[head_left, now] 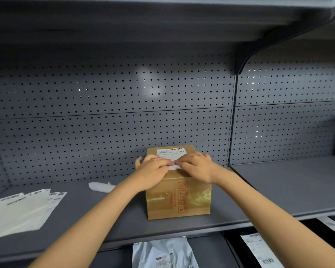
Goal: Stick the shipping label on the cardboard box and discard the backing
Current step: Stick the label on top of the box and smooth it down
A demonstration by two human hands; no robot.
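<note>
A brown cardboard box (177, 198) with red print and clear tape stands on the grey shelf. A white shipping label (170, 152) lies on its top face, its near part covered by my hands. My left hand (153, 172) and my right hand (196, 166) both rest flat on the box top, fingers spread and pressing on the label's near edge, fingertips almost meeting. A crumpled white strip (101, 186), maybe the backing paper, lies on the shelf left of the box.
A fanned stack of white label sheets (21, 207) lies at the shelf's left front. A pegboard wall (104, 105) rises behind. Below the shelf edge (182, 232) sit a grey mailer bag (162, 252) and a labelled parcel (259, 250).
</note>
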